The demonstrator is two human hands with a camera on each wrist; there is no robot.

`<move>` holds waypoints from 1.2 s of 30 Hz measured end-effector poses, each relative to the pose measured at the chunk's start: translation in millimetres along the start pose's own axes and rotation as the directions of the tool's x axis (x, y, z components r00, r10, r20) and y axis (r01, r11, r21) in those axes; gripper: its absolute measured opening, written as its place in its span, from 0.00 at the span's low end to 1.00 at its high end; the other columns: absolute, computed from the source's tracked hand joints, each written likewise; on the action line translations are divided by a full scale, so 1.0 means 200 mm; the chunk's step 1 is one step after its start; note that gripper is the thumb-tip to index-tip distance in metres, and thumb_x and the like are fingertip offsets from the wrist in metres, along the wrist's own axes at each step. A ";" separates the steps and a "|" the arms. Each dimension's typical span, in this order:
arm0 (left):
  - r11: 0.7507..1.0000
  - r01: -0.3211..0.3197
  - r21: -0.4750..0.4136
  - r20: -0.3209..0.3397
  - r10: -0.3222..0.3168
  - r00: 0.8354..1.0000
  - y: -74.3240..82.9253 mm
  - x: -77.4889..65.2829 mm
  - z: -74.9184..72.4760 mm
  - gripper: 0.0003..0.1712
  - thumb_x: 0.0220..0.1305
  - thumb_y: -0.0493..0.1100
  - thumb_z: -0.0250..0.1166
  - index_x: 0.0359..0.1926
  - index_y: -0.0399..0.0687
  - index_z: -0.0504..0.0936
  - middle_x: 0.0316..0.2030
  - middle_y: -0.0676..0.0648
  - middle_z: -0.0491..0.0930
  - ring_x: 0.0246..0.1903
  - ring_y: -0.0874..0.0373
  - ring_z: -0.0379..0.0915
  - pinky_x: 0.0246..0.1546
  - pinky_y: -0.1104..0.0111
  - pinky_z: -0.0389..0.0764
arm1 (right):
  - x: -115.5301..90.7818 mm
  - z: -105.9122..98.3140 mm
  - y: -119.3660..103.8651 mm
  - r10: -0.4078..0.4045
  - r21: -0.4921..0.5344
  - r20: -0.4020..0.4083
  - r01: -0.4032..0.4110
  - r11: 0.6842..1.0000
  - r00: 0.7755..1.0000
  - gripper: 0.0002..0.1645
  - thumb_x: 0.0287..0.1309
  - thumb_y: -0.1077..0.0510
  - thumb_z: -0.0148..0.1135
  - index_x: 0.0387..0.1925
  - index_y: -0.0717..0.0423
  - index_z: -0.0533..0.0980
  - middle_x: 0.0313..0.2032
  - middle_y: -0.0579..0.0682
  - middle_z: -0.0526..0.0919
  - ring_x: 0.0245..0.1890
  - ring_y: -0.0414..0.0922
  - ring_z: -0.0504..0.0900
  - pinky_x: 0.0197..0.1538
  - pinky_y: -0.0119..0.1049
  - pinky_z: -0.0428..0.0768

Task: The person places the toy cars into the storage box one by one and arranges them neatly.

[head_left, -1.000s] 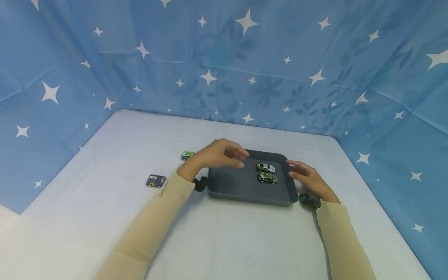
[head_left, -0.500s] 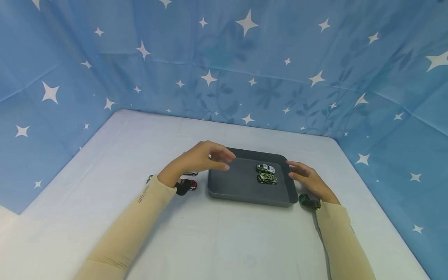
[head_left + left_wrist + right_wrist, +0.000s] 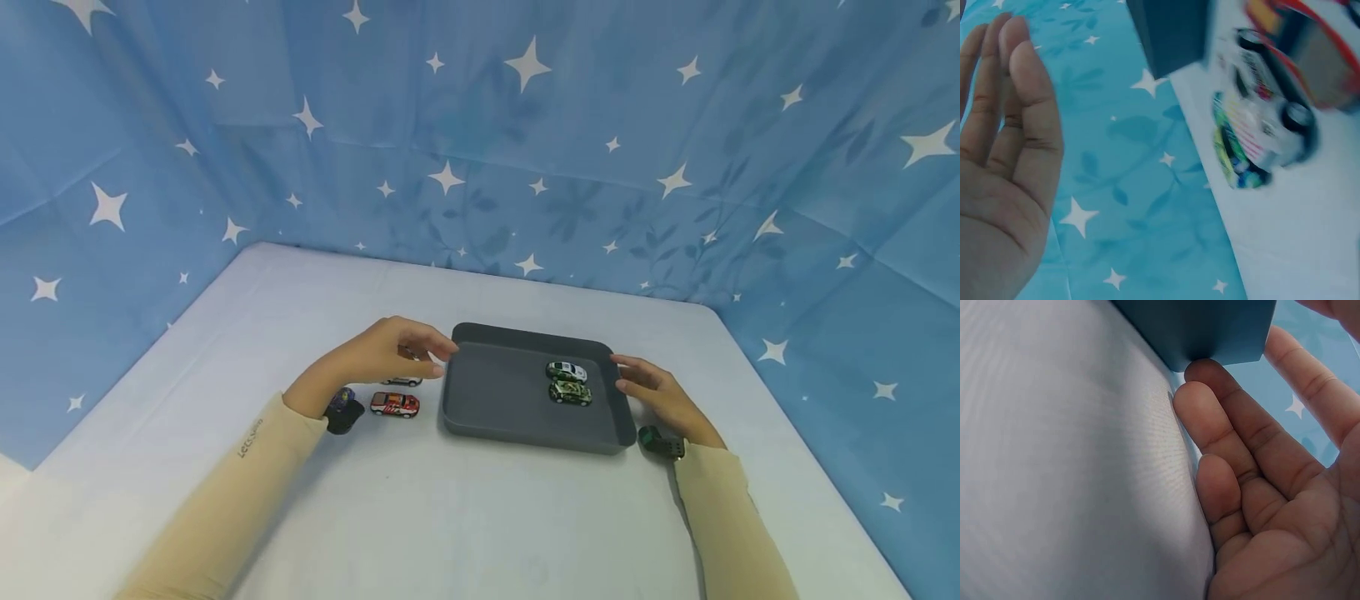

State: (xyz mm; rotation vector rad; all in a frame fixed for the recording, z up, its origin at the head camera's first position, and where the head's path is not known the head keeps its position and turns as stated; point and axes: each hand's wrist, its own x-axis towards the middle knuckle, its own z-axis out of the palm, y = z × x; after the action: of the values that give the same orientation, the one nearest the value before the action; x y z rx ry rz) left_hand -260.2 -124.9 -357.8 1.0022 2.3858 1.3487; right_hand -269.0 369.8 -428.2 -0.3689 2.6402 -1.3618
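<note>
My left hand (image 3: pixel 378 354) hovers empty over the toy cars left of the grey tray (image 3: pixel 491 400), its fingers loosely bent and fingertips near the tray's left rim. Below it is a white toy car (image 3: pixel 1269 106), partly covered in the head view. A red toy car (image 3: pixel 395 405) lies just in front, and a purple toy car (image 3: pixel 343 397) shows partly beside the wrist. At the tray's right wall, my right hand (image 3: pixel 670 404) rests with relaxed fingers, fingertips against the outside. Inside the tray, a white-and-green toy car (image 3: pixel 567 372) and a camouflage toy car (image 3: pixel 570 392) sit side by side.
A green patterned toy car (image 3: pixel 1232 150) stands beside the white one in the left wrist view. A white cloth (image 3: pixel 480 517) covers the table. Blue star-printed curtains (image 3: pixel 480 150) hang along the back and sides.
My left hand has moved left from above the tray to over the loose cars, uncovering the tray's left side and the red car. The right hand has stayed at the tray.
</note>
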 end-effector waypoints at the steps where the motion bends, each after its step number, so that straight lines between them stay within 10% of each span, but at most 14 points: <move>1: 1.000 0.004 -0.004 -0.007 -0.004 1.000 -0.01 -0.01 -0.01 0.21 0.73 0.37 0.72 0.64 0.38 0.86 0.56 0.40 0.87 0.51 0.52 0.87 0.55 0.59 0.87 | 0.00 0.00 0.00 -0.001 0.000 0.000 0.001 1.000 1.000 0.37 0.81 0.54 0.60 0.81 0.64 0.63 0.76 0.73 0.67 0.73 0.72 0.69 0.74 0.72 0.65; 21: 0.993 0.093 0.068 -0.065 -0.089 0.994 -0.16 -0.19 -0.16 0.22 0.74 0.39 0.72 0.64 0.35 0.85 0.57 0.39 0.87 0.57 0.45 0.84 0.60 0.50 0.85 | 0.00 -0.01 0.03 0.003 -0.026 -0.006 -0.003 1.000 1.000 0.38 0.80 0.52 0.62 0.82 0.61 0.63 0.77 0.72 0.66 0.73 0.72 0.71 0.74 0.73 0.65; 36: 0.974 0.219 -0.049 0.042 -0.217 0.975 -0.28 -0.28 -0.28 0.31 0.74 0.40 0.71 0.73 0.33 0.76 0.65 0.33 0.81 0.61 0.41 0.82 0.63 0.48 0.83 | 0.00 0.00 0.02 -0.002 -0.016 -0.002 0.002 1.000 1.000 0.37 0.81 0.52 0.60 0.82 0.62 0.63 0.77 0.73 0.65 0.73 0.73 0.69 0.74 0.73 0.64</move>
State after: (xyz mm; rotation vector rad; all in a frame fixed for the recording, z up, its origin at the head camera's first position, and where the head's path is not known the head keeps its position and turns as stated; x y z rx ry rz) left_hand -271.4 -217.2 -379.9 0.7188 2.3399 1.2950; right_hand -269.1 372.9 -430.6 -0.3719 2.6545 -1.3429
